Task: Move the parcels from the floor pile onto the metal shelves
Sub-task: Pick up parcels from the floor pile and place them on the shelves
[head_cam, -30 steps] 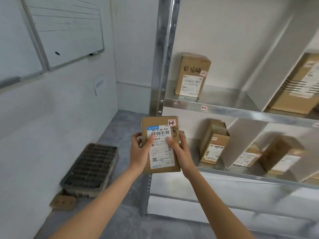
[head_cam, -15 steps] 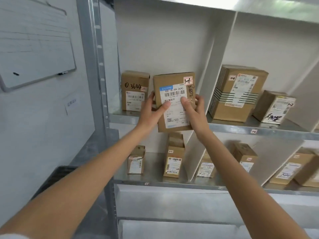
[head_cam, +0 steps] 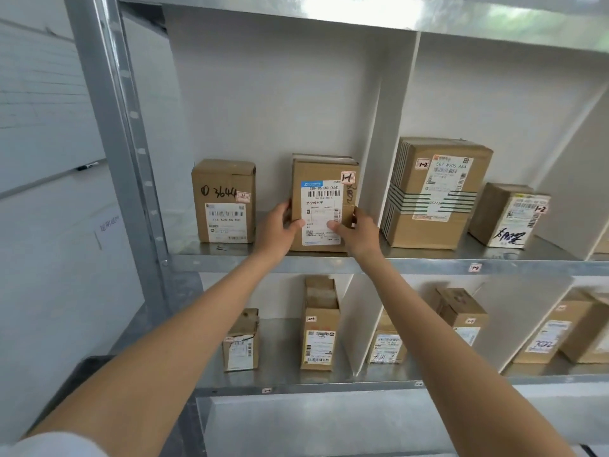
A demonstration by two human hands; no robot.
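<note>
We see the flat brown cardboard parcel with white label (head_cam: 324,206) upright on the upper metal shelf (head_cam: 412,263); left hand (head_cam: 275,230) and right hand (head_cam: 357,234) pinch its side edges; we judge it light, stiff; hold the sides.

Both hands, left hand (head_cam: 276,227) and right hand (head_cam: 357,230), hold the upright labelled parcel (head_cam: 323,202), apparently resting on the metal shelf (head_cam: 428,263) near its front edge.

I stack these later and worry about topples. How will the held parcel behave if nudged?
The held parcel stands tall on a narrow base, so a nudge may tip it. Its cardboard faces look flat, likely stiff. The left hand and right hand steady it.
</note>
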